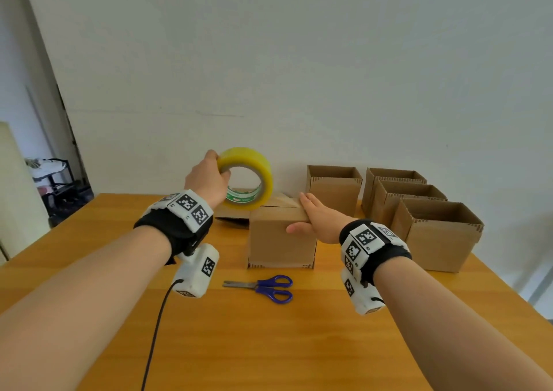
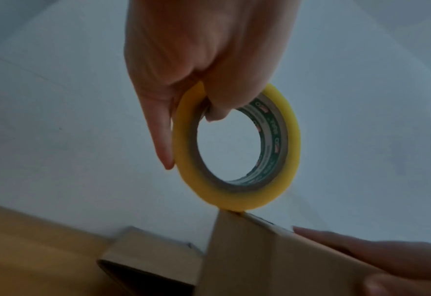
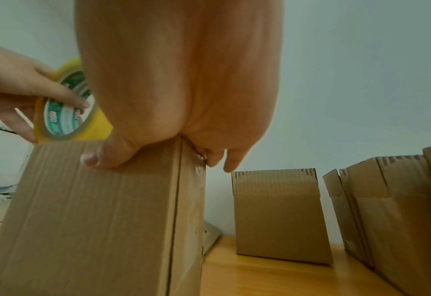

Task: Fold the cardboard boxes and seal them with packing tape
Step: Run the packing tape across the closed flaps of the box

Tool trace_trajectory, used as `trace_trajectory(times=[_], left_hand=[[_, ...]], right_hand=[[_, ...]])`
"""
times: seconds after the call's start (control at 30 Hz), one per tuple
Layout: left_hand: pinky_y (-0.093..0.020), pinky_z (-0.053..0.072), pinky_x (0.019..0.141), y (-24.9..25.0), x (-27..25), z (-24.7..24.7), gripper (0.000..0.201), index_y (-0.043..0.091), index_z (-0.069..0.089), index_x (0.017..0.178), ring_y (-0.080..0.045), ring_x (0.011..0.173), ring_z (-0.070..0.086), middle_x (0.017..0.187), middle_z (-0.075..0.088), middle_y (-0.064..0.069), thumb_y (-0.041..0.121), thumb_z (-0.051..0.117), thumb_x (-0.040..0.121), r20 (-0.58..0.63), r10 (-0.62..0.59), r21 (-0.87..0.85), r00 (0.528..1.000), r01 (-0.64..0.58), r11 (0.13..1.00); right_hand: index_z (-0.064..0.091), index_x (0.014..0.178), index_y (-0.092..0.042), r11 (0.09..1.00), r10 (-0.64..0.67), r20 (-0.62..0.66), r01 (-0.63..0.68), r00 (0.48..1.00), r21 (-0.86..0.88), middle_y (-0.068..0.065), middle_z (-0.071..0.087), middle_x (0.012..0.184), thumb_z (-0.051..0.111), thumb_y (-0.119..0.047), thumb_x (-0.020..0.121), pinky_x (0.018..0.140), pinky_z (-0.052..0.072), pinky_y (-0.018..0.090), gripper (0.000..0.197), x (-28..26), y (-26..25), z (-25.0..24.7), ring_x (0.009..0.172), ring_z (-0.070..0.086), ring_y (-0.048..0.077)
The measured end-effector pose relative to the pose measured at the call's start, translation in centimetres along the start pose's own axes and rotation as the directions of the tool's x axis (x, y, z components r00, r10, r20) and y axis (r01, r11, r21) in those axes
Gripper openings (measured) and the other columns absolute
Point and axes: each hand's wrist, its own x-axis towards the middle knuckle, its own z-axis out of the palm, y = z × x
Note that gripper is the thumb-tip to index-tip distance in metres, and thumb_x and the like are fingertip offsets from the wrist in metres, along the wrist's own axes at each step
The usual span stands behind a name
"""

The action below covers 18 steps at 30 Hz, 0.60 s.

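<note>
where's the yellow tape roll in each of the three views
Head: tape roll centre, held by the left hand above the closed box.
Left wrist: tape roll centre, under the fingers, its lower edge at the box's corner.
Right wrist: tape roll at left, behind the right hand.
Shared landmark: the closed box.

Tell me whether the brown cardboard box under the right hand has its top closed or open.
Closed: the brown cardboard box has flat top flaps, with the right hand pressing them down.

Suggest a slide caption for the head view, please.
Left hand holds yellow tape roll over closed box, steadied by right hand.
</note>
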Motion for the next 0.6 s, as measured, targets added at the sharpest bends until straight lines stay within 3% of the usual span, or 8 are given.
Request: trace_trajectory(times=[0.1,0.33,0.6], left_hand=[[-0.037,0.036,0.063,-1.7,0.2,-1.1,0.012,0.01,0.043,0.106,-0.03,0.072,0.05,0.084,0.052,-0.01,0.016,0.046,0.096,0.011,0.033,0.128,0.999,-0.035,0.991],[-0.038,0.036,0.063,-5.6,0.3,-0.6,0.016,0.008,0.042,0.11,-0.03,0.076,0.05,0.094,0.055,-0.014,0.011,0.046,0.095,0.041,-0.022,0.239,0.999,0.011,0.971],[-0.036,0.035,0.059,-7.2,0.5,0.6,0.015,0.008,0.041,0.108,-0.029,0.072,0.052,0.087,0.051,-0.011,0.009,0.047,0.095,0.094,-0.033,0.209,0.995,0.012,0.978]], right_hand=[[-0.005,0.152,-0.013,1.0,0.0,-0.005,0.0,1.0,-0.01,0.0,-0.003,0.161,0.047,-0.055,0.091,0.113,0.03,0.035,0.09,-0.2,-0.3,-0.1,0.141,0.026,0.023],[-0.006,0.153,-0.015,1.0,0.013,-0.005,-0.013,1.0,0.0,0.0,-0.006,0.161,0.047,-0.053,0.092,0.113,0.031,0.035,0.089,-0.3,-0.5,0.0,0.141,0.027,0.023],[-0.006,0.152,-0.015,1.0,0.006,-0.027,-0.006,1.0,-0.004,0.001,-0.005,0.161,0.046,-0.056,0.091,0.111,0.034,0.036,0.091,-0.1,-0.3,0.3,0.14,0.03,0.024]])
